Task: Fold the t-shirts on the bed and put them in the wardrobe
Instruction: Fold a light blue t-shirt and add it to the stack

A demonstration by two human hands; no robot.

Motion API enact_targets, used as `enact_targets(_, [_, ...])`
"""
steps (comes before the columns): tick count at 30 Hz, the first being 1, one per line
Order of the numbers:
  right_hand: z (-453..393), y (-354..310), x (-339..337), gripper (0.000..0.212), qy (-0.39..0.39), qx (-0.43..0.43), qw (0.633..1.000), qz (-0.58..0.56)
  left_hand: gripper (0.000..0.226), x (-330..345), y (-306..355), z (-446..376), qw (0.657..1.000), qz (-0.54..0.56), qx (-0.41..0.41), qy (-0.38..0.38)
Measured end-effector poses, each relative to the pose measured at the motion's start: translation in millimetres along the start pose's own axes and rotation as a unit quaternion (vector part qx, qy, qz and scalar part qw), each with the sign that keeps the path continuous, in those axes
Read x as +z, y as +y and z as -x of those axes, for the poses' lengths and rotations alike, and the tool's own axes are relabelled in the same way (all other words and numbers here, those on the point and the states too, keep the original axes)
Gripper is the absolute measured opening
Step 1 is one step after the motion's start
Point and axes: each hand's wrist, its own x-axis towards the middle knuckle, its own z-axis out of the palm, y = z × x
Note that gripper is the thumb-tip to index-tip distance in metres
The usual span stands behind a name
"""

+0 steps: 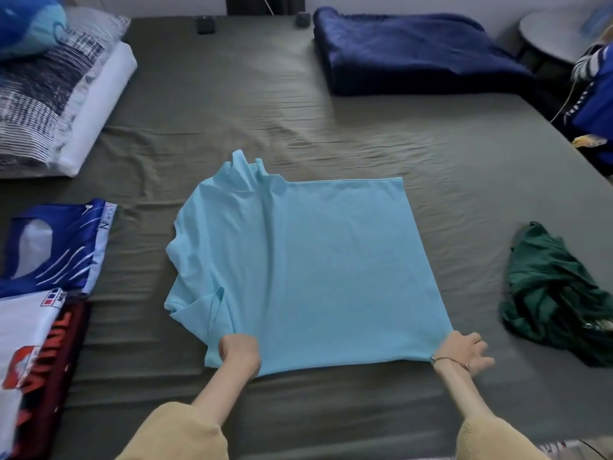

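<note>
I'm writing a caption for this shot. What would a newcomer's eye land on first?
The light blue t-shirt spread in the middle of the grey bed, with the left hand gripping its near edge and the right hand at its near right corner. Next, the crumpled green shirt at the right, and the folded blue and white jerseys at the left edge.

I see a light blue cotton t-shirt (308, 270) spread flat mid-bed, and a dark green crumpled t-shirt (560, 303) to its right.
</note>
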Motion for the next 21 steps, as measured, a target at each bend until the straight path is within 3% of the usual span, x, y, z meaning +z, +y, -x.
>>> enact_targets(6, [-23, -27, -11, 0.029, 0.018, -0.055, 0.998, 0.017, 0.032, -32, -9, -23, 0.990, 0.126, -0.027, 0.056])
enact_targets(14, [-72, -122, -45, 0.027, 0.016, -0.217, 0.968, -0.122, 0.026, -96, -24, -91, 0.934, 0.312, -0.067, 0.162])
enact_targets(19, [-114, -192, -70, 0.040, 0.044, -0.321, 0.937, -0.131, 0.040, -131, -40, -145, 0.920, 0.305, -0.032, 0.243])
enact_targets(21, [-128, -214, -77, 0.051, 0.049, -0.383, 0.918, -0.093, 0.050, -139, -45, -161, 0.923, 0.301, 0.003, 0.237])
